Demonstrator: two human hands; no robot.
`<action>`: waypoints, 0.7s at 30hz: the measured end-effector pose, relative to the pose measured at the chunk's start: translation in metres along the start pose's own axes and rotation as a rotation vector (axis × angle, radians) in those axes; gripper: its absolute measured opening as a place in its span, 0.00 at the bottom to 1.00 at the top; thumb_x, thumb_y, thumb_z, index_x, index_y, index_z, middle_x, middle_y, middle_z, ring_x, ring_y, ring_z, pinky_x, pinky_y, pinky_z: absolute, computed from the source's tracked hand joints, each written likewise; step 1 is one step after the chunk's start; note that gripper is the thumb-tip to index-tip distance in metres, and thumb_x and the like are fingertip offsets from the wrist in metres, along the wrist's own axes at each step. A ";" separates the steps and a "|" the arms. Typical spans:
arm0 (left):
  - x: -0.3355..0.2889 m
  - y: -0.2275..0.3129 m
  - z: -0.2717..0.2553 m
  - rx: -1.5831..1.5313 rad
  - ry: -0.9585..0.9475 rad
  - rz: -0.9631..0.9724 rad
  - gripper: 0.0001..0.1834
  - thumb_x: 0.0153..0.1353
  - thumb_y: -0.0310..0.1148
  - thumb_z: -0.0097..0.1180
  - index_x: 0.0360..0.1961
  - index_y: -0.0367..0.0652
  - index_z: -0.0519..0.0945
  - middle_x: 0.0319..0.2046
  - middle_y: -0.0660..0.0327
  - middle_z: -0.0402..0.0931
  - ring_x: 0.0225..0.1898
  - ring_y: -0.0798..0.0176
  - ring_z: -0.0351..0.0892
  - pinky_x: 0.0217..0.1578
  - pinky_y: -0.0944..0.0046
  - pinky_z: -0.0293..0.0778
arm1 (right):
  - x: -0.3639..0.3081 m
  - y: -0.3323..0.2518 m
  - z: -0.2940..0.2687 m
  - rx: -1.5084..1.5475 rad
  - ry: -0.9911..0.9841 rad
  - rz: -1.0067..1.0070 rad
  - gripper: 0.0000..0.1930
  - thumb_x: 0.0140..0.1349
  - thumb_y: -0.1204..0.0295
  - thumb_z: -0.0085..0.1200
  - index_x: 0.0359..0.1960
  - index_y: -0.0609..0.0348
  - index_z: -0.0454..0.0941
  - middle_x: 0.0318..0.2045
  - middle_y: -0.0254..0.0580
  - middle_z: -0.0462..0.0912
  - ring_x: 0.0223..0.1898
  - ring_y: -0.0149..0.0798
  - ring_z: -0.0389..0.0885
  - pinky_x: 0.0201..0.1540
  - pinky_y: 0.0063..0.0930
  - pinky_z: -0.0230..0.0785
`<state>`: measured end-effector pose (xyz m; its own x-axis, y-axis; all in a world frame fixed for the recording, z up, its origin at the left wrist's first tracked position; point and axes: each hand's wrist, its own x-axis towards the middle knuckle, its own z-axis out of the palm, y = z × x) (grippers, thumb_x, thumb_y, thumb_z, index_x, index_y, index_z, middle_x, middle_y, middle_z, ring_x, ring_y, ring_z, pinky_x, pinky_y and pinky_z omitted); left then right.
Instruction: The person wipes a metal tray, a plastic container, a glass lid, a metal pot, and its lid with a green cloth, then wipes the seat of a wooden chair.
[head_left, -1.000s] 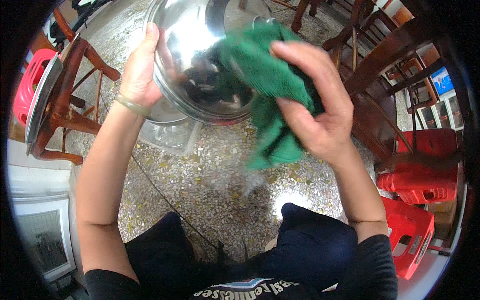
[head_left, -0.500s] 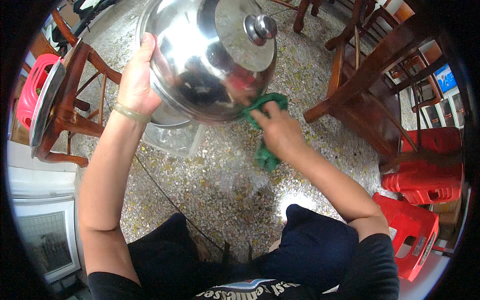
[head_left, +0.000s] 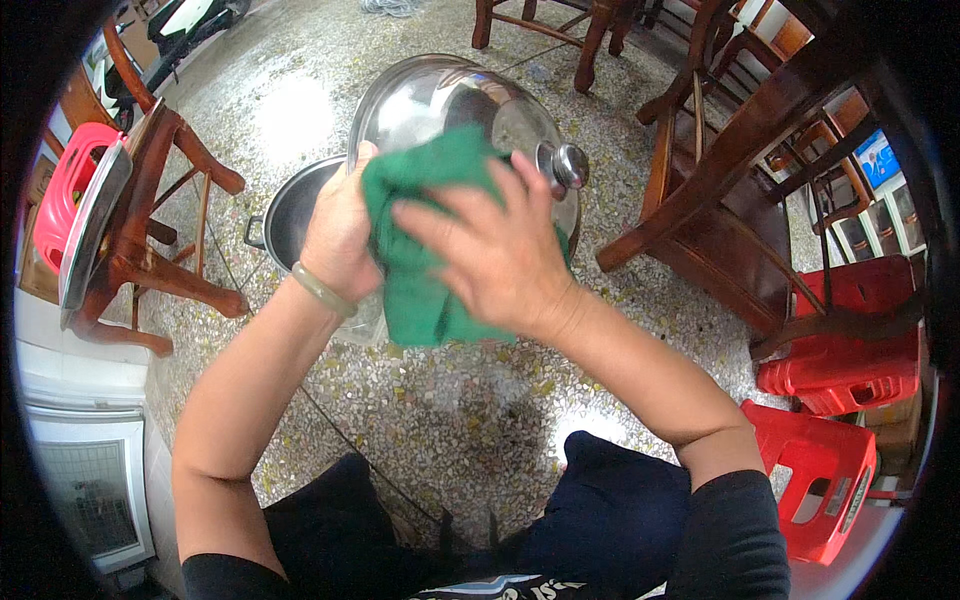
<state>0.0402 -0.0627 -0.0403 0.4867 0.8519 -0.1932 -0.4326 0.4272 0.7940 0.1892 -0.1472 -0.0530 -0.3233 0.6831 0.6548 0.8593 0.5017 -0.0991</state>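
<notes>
A large domed, shiny metal pot lid with a round knob is held up in front of me, tilted with its knob to the right. My left hand grips its near left rim. My right hand, somewhat blurred, presses a green cloth onto the lid with its fingers partly spread. The cloth drapes over the near side of the lid and hides much of it. Behind my left hand, a metal pot with a small side handle stands low, partly covered by the hand and lid.
A wooden chair at left bears a metal tray and a pink plastic basket. Dark wooden chairs stand at right, near red plastic stools. A clear plastic container shows partly below my left wrist.
The lid has come lower and to the right, uncovering more of the pot. My right hand has moved left and up, bringing the green cloth, now spread wider, across the lid.
</notes>
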 end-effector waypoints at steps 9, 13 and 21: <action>-0.027 0.000 0.016 0.394 -0.045 0.114 0.19 0.66 0.47 0.43 0.35 0.41 0.72 0.29 0.69 0.70 0.28 0.76 0.68 0.30 0.74 0.68 | 0.032 0.204 0.012 0.532 0.021 0.856 0.22 0.60 0.54 0.48 0.42 0.63 0.74 0.36 0.51 0.77 0.38 0.49 0.76 0.44 0.38 0.68; -0.022 0.006 -0.003 0.457 -0.158 0.033 0.23 0.65 0.50 0.41 0.39 0.37 0.72 0.33 0.64 0.73 0.32 0.73 0.72 0.33 0.70 0.72 | 0.044 0.137 0.005 0.321 0.171 0.661 0.22 0.59 0.55 0.51 0.42 0.65 0.74 0.37 0.42 0.75 0.42 0.38 0.75 0.44 0.31 0.68; -0.014 0.003 -0.005 0.531 -0.235 0.162 0.39 0.57 0.65 0.35 0.51 0.38 0.67 0.44 0.59 0.73 0.45 0.67 0.74 0.46 0.62 0.73 | 0.051 0.021 -0.016 0.185 0.130 0.012 0.10 0.46 0.73 0.58 0.31 0.60 0.74 0.39 0.45 0.72 0.42 0.50 0.70 0.46 0.39 0.63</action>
<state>0.0286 -0.0717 -0.0377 0.6273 0.7778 0.0387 -0.1065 0.0364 0.9936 0.1973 -0.1102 -0.0096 -0.2500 0.6215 0.7424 0.7715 0.5912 -0.2351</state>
